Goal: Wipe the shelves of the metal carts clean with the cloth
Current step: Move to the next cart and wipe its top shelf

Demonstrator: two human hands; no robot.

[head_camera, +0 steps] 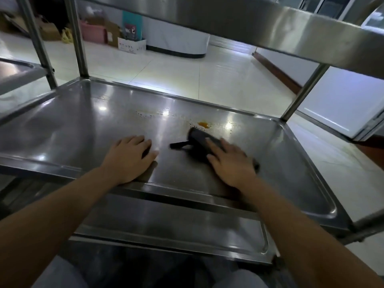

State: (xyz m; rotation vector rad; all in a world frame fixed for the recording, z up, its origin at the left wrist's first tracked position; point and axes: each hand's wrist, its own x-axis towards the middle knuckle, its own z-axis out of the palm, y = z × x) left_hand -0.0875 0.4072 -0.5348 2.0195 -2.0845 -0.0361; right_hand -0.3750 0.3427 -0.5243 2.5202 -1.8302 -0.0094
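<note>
The middle shelf [83, 125] of a steel cart fills the view. On it lies a dark cloth [198, 140], and my right hand [230, 161] presses flat on top of it with straight fingers. Just beyond the cloth sits an orange stain [203, 124], with dark specks [145, 115] scattered to its left. My left hand [129, 157] rests flat on the shelf to the left of the cloth, fingers spread, holding nothing.
The cart's top shelf [270, 26] overhangs close above, carried by upright posts [80, 38] at the corners. A lower shelf [166, 227] shows beneath. A second cart [18, 71] stands at the left. Boxes [128, 43] and a white counter [176, 40] line the tiled floor behind.
</note>
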